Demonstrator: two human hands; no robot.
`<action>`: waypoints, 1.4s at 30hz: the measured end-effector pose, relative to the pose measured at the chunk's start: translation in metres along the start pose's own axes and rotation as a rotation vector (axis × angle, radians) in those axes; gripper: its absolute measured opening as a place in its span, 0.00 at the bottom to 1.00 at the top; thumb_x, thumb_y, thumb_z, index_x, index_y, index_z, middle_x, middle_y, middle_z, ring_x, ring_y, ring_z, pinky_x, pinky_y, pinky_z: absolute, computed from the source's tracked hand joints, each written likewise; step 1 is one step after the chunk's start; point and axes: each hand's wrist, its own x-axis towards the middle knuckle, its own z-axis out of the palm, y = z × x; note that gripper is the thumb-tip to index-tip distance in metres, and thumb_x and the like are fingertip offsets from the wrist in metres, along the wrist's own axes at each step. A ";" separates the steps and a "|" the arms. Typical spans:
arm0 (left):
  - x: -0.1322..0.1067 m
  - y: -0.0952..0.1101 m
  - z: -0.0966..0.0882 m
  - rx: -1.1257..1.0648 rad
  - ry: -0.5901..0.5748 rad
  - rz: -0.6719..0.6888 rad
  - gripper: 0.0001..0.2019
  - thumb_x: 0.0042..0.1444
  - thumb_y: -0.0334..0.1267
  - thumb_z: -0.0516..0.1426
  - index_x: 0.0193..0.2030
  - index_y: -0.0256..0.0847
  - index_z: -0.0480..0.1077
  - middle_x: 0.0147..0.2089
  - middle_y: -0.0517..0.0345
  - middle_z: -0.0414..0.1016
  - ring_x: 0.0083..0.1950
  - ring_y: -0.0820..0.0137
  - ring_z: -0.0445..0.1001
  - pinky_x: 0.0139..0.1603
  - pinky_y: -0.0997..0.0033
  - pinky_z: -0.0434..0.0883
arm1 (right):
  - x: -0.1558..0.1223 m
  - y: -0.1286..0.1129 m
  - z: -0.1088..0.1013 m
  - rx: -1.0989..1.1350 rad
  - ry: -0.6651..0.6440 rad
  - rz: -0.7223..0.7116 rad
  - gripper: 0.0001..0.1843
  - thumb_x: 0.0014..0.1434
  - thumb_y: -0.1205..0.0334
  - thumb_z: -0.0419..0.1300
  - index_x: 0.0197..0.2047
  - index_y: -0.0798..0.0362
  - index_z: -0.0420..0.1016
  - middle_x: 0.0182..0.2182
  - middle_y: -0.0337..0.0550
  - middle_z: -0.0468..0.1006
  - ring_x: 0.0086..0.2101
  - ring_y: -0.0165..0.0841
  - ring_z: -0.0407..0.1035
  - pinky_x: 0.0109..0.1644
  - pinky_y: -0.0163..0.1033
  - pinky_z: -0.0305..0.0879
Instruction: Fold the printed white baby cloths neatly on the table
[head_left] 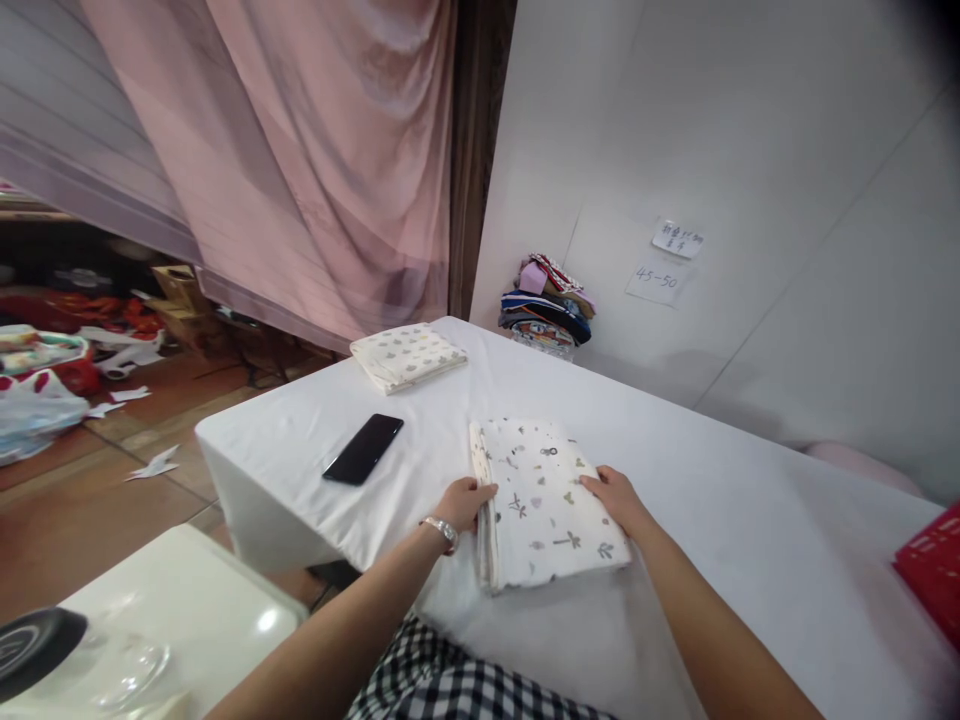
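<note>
A folded white cloth with small printed leaves and hearts lies on the white table in front of me. My left hand, with a watch on the wrist, grips the cloth's left folded edge with curled fingers. My right hand rests flat on top of the cloth near its right side, fingers stretched out. A second folded printed cloth lies at the table's far left corner.
A black phone lies on the table left of the cloth. A pile of colourful folded fabrics stands against the wall. A red object sits at the right edge. A pale stool stands at lower left. Clutter covers the floor.
</note>
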 end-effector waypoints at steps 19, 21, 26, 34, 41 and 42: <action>0.016 0.031 0.003 0.142 0.041 0.369 0.13 0.46 0.45 0.61 0.28 0.38 0.67 0.25 0.61 0.68 0.27 0.73 0.65 0.25 0.76 0.61 | -0.015 0.006 -0.005 0.117 0.172 0.113 0.32 0.51 0.49 0.57 0.58 0.49 0.60 0.35 0.43 0.75 0.30 0.34 0.70 0.31 0.36 0.64; 0.022 0.035 0.004 0.182 -0.009 0.294 0.13 0.45 0.45 0.61 0.28 0.37 0.68 0.22 0.62 0.66 0.23 0.74 0.63 0.23 0.76 0.59 | -0.022 0.013 -0.004 0.079 0.189 0.142 0.31 0.51 0.49 0.57 0.57 0.50 0.62 0.33 0.43 0.75 0.30 0.34 0.70 0.33 0.36 0.64; 0.035 0.021 0.005 0.209 -0.039 0.121 0.15 0.45 0.48 0.62 0.26 0.36 0.67 0.15 0.65 0.60 0.17 0.76 0.58 0.18 0.76 0.55 | -0.028 0.031 -0.005 -0.105 0.092 0.182 0.29 0.51 0.50 0.56 0.55 0.53 0.65 0.34 0.45 0.75 0.35 0.37 0.70 0.39 0.39 0.64; 0.039 0.012 0.003 -0.005 -0.061 0.053 0.18 0.43 0.49 0.63 0.35 0.37 0.69 0.18 0.66 0.61 0.19 0.77 0.60 0.19 0.77 0.57 | -0.037 -0.016 0.011 -0.251 0.171 -0.301 0.15 0.56 0.57 0.51 0.44 0.49 0.73 0.48 0.44 0.71 0.50 0.39 0.63 0.51 0.40 0.59; 0.031 0.017 0.002 0.076 -0.027 0.119 0.14 0.50 0.47 0.57 0.32 0.35 0.70 0.15 0.68 0.56 0.17 0.79 0.54 0.18 0.77 0.54 | -0.027 -0.084 0.077 -0.075 -0.145 -0.254 0.11 0.55 0.56 0.51 0.31 0.51 0.72 0.25 0.37 0.74 0.26 0.30 0.67 0.32 0.34 0.59; 0.030 0.018 0.002 0.094 -0.020 0.130 0.13 0.51 0.45 0.57 0.32 0.35 0.70 0.16 0.68 0.57 0.17 0.78 0.54 0.18 0.77 0.54 | -0.023 -0.090 0.085 -0.115 -0.147 -0.243 0.11 0.55 0.55 0.52 0.31 0.51 0.72 0.24 0.38 0.74 0.26 0.30 0.66 0.31 0.33 0.58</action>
